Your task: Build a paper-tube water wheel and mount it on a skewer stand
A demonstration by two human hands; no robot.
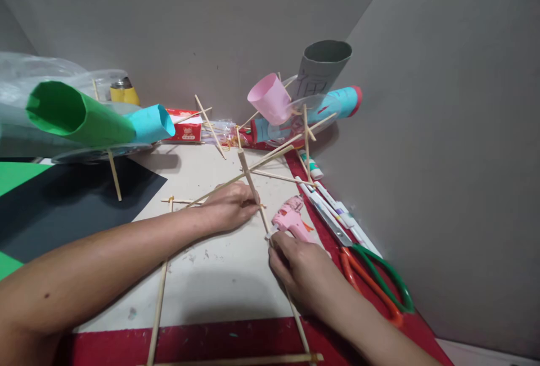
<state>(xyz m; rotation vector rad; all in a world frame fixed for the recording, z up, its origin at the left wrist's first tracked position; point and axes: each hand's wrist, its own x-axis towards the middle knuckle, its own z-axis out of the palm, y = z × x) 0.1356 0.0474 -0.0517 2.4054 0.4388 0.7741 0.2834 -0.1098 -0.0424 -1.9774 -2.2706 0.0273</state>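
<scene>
A frame of thin wooden sticks [160,293] lies on the white tabletop [219,281]. One stick [251,183] rises at a slant from the frame's right side. My left hand [230,206] is closed in a pinch on this slanted stick, near a crossing horizontal stick. My right hand [301,267] lies lower down, its fingers closed on the same stick where it meets the frame. A pink glue gun [291,221] rests just beyond my right hand.
Scissors [371,276] with orange and green handles and several glue sticks [333,206] lie along the red edge at right. Green and blue paper rolls [97,116], a pink cup [272,99], a grey tube [323,65] and black paper [63,203] crowd the back and left.
</scene>
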